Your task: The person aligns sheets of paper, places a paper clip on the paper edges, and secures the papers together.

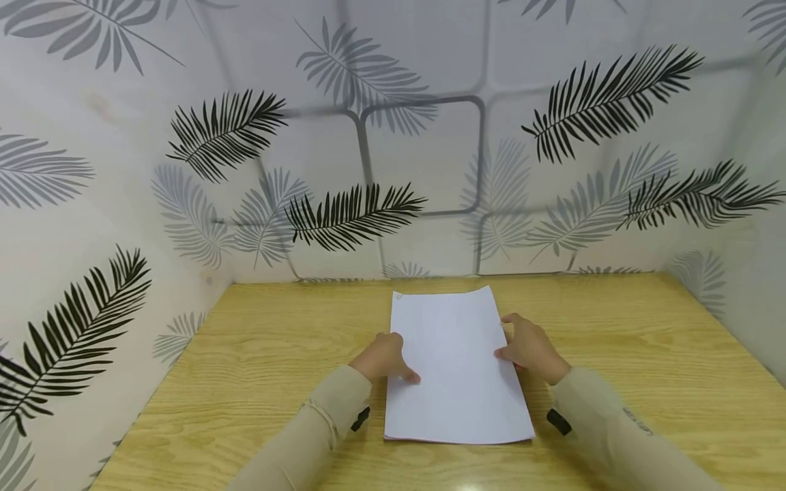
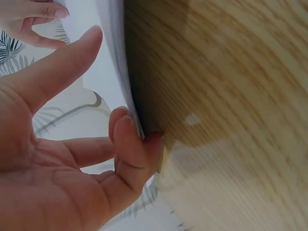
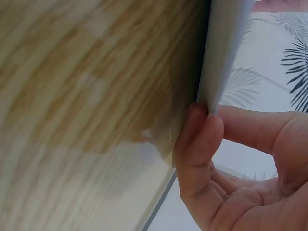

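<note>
A stack of white paper (image 1: 454, 368) lies on the wooden table, its long sides running away from me. At its left edge is my left hand (image 1: 387, 358), thumb over the top sheet. The left wrist view shows that hand's curled fingers (image 2: 127, 144) against the stack's edge, one fingertip tucked beneath. My right hand (image 1: 531, 348) grips the opposite edge, thumb on top. In the right wrist view its bent fingers (image 3: 199, 144) reach under the sheets. What looks like a small paper clip (image 1: 399, 296) sits at the far left corner.
The wooden table (image 1: 276, 354) spreads out on both sides of the stack. Behind it and to the left and right stand pale walls (image 1: 430, 157) with a leaf pattern. Dark bands (image 1: 559, 421) show under both sleeve cuffs.
</note>
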Demonstrator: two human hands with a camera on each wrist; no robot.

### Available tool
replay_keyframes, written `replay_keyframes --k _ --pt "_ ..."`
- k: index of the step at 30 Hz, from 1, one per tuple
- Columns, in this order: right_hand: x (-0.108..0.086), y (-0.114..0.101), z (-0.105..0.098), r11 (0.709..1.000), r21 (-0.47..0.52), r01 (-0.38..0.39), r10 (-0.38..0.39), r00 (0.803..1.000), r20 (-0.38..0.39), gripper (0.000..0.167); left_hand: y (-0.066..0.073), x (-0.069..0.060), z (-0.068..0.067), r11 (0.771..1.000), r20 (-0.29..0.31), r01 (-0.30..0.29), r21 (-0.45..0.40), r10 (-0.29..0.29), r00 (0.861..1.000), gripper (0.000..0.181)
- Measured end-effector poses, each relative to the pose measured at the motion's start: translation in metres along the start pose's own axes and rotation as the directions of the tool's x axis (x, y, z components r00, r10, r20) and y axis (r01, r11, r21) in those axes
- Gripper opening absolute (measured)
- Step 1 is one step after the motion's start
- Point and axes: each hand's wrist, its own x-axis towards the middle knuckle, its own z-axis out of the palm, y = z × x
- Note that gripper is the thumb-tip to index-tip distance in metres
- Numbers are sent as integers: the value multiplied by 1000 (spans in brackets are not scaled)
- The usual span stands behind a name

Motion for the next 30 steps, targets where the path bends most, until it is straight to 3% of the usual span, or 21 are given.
replay_keyframes --k 6,11,15,17,20,26,30 --pt "3 -3 3 990 -137 45 -44 999 12 46 3 0 0 999 27 11 42 -13 1000 69" --pt "7 -2 6 987 -162 18 -13 999 35 41 6 1 0 997 20 20 70 -22 1000 67" --pt "11 -2 7 985 -174 20 -13 999 47 40 0 12 6 994 18 29 102 -31 999 69" --pt "13 -2 6 984 -174 25 -17 999 50 40 -9 26 14 992 7 11 129 -12 1000 73" --pt "15 -2 6 986 -167 26 -17 998 55 40 -11 32 16 991 2 16 134 -16 1000 73" --pt "19 -3 6 983 -178 46 -37 998 51 38 2 18 4 994 -1 33 104 -33 999 70" --pt "22 -4 5 983 -174 56 -50 998 40 38 2 20 3 991 -20 28 134 -25 999 69"
